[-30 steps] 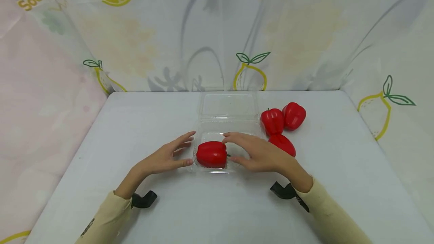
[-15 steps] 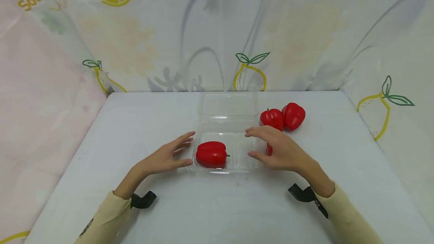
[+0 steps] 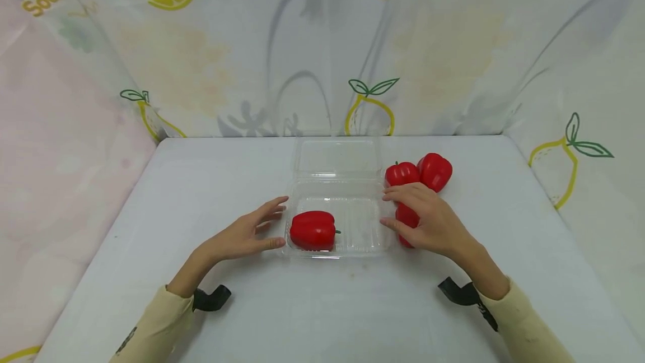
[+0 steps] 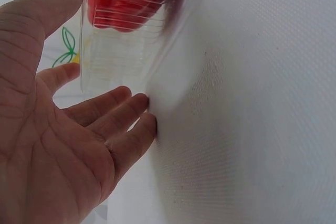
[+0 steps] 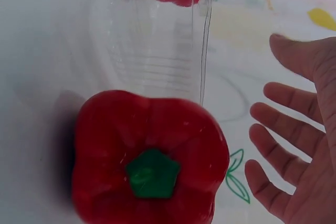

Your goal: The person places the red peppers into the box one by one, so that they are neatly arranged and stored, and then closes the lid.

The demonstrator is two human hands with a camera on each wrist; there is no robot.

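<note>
A clear plastic clamshell box [image 3: 359, 228] lies unfolded on the white table, with one red bell pepper [image 3: 312, 231] on its side at the left of its tray. My left hand [image 3: 247, 234] is beside the box's left edge, fingers spread, thumb and index fingertips right at the rim. Over the box's right edge, my right hand [image 3: 435, 220] partly covers another bell pepper [image 3: 406, 215]. In the right wrist view that bell pepper [image 5: 113, 140] shows its green stem end, and a gap separates it from the loosely extended fingers.
Two more red bell peppers, one upright [image 3: 402, 172] and one farther right [image 3: 435, 171], stand behind my right hand. The box's transparent lid [image 3: 337, 157] lies flat toward the back table edge. A lemon-printed cloth [image 3: 201, 60] hangs behind the table.
My right hand has moved right, from beside the boxed bell pepper to over the one outside the box. My left hand and the box have stayed put.
</note>
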